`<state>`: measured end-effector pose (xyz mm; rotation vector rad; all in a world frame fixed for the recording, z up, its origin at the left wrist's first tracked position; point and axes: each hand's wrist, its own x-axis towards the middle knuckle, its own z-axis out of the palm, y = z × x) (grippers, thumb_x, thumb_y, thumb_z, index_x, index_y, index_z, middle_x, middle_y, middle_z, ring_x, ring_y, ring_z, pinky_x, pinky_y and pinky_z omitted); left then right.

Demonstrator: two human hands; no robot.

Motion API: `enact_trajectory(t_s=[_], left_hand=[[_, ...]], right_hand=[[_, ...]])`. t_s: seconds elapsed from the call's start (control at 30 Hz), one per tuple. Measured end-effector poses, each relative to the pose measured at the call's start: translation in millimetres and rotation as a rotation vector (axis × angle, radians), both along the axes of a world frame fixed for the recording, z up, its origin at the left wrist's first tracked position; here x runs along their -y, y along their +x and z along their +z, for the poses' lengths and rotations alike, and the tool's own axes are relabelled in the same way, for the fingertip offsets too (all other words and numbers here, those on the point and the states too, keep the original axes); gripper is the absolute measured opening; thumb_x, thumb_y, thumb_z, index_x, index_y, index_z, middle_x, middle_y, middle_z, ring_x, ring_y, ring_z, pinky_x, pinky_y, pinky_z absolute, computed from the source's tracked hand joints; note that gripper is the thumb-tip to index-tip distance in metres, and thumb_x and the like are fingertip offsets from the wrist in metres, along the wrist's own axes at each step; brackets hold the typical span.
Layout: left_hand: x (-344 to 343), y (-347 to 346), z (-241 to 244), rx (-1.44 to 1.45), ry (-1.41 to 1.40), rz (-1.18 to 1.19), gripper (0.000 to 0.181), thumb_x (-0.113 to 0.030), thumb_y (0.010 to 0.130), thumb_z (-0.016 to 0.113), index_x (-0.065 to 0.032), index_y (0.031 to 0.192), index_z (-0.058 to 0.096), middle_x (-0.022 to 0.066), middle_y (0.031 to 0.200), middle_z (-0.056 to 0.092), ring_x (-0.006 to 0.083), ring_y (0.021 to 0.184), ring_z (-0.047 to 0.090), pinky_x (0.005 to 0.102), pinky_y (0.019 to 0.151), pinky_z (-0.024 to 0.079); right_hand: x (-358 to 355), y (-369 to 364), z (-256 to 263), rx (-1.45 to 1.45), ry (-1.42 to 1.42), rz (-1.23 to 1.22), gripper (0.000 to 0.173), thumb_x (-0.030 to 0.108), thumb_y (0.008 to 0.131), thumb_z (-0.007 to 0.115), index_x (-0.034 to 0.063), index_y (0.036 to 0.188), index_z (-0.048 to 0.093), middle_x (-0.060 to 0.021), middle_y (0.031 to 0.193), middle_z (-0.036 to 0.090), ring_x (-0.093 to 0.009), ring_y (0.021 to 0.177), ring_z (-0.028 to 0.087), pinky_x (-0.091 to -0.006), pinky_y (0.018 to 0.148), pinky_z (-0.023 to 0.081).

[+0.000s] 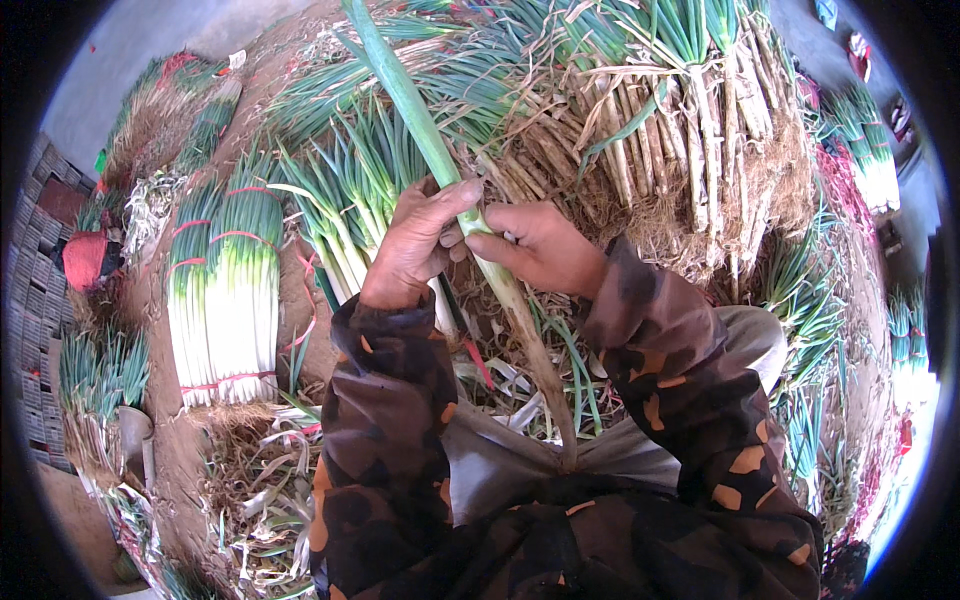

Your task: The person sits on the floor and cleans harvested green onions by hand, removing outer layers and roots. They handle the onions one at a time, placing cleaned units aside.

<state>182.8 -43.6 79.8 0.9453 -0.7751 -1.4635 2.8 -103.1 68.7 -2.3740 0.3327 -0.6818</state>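
Note:
A long green onion stalk (411,94) slants across the middle, its leafy end up and its brown, dirty-skinned lower end between my knees. My left hand (420,240) grips it around the upper stem, thumb on top. Just to the right and lower, my right hand (551,244) pinches the stem's outer layer between thumb and fingers. Whether that layer has come loose is hidden by the fingers. Behind my left hand lie several peeled green onions (341,251) with white stems. A red tie (476,361) shows below them.
Two tied bundles of cleaned green onions (225,322) lie at the left. Unpeeled onions with dried roots (660,150) are heaped at the upper right. Peeled skins (270,480) litter the dirt floor (176,465). Bundled onions (862,154) stand at the far right.

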Motion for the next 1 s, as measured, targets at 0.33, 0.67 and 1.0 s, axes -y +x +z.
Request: enact_trajectory(t_s=[0.33,0.67,1.0], left_hand=[[15,-18,-6,-0.046,-0.158,0.339,0.045,-0.018,0.076,0.079,-0.0001,0.112,0.058,0.0074,0.101,0.064,0.0148,0.087,0.060,0.0311,0.075,0.050],[19,-17,-9,-0.140,-0.162,0.406,0.039,-0.021,0.080,0.075,-0.0033,0.110,0.057,0.0040,0.092,0.061,0.0173,0.081,0.058,0.0351,0.073,0.049],[22,-10,-14,-0.149,-0.069,0.495,0.033,-0.032,0.084,0.071,-0.0050,0.086,0.052,0.0073,0.065,0.051,0.0208,0.048,0.050,0.0374,0.042,0.045]], right_hand=[[-22,-2,-4,0.263,-0.028,-0.250,0.009,0.008,0.086,0.059,0.0000,0.085,0.056,-0.0170,0.088,0.058,-0.037,0.079,0.058,-0.0397,0.067,0.048],[-65,-24,-24,0.635,0.751,-0.194,0.013,0.010,0.094,0.051,0.0000,0.094,0.060,-0.0122,0.095,0.067,-0.018,0.085,0.063,-0.0325,0.080,0.050],[-76,-46,-44,0.455,1.231,-0.492,0.032,0.032,0.091,0.060,0.0023,0.099,0.050,-0.0023,0.067,0.051,-0.012,0.057,0.050,-0.0308,0.061,0.047]])
